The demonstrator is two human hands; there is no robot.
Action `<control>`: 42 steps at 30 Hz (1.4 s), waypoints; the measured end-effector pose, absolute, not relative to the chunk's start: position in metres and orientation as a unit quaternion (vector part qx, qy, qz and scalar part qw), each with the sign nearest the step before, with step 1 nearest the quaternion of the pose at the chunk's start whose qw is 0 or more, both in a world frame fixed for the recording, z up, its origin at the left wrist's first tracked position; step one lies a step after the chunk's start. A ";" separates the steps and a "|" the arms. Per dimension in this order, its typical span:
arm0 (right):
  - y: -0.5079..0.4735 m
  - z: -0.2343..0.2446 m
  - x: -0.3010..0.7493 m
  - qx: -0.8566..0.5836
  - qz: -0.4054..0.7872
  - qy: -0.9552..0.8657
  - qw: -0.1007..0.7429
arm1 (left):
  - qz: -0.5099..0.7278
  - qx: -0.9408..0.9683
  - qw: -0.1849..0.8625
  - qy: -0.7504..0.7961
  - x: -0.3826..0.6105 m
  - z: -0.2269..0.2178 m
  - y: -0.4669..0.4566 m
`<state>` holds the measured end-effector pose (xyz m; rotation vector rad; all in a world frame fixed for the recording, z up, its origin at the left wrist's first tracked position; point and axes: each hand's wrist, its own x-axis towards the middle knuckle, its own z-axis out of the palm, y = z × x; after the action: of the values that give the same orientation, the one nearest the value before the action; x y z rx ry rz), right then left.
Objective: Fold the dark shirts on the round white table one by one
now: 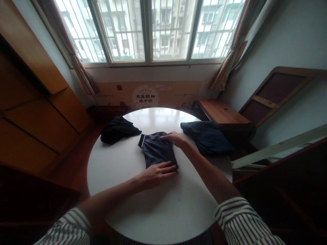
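Note:
On the white round table (122,170) lies a folded dark grey-blue garment (157,149), perhaps boxer shorts, with a black waistband edged in white toward the left. My left hand (159,173) rests flat across its near edge, fingers stretched to the right. At its far right edge, my right hand (175,139) touches the cloth with the index finger extended; the other fingers are partly hidden. Neither hand visibly grips the fabric.
A black crumpled cloth (119,130) lies at the table's left rim. A folded navy cloth (208,137) sits at the right rim, partly overhanging. Beyond are a wooden bench (222,111), orange-brown cabinets (38,115) and a barred window (168,30).

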<state>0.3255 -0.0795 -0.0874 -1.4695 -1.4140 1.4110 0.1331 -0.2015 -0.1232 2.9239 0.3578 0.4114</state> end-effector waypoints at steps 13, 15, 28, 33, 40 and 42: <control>-0.127 -0.042 0.313 -0.577 0.406 -0.524 0.478 | 0.428 0.752 0.354 0.355 0.124 -0.102 -0.196; -0.143 -0.024 0.301 -0.564 0.368 -0.532 0.514 | 0.439 0.718 0.437 0.318 0.126 -0.095 -0.196; -0.183 0.019 0.308 -0.434 0.302 -0.639 0.558 | 0.522 0.269 0.747 0.312 0.108 -0.045 -0.189; -0.173 -0.019 0.342 -0.504 0.543 -0.513 0.433 | 0.452 0.222 0.798 0.331 0.104 -0.048 -0.193; -0.180 -0.062 0.343 -0.267 0.813 -0.365 0.366 | 0.398 0.189 0.832 0.337 0.109 -0.050 -0.197; -0.180 -0.061 0.339 -0.250 0.785 -0.367 0.433 | 0.378 0.186 0.843 0.335 0.113 -0.050 -0.200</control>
<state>0.3390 -0.1801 -0.0609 -0.6229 -0.9132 1.9552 0.1125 -0.2000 -0.0499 0.3919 0.7073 0.7981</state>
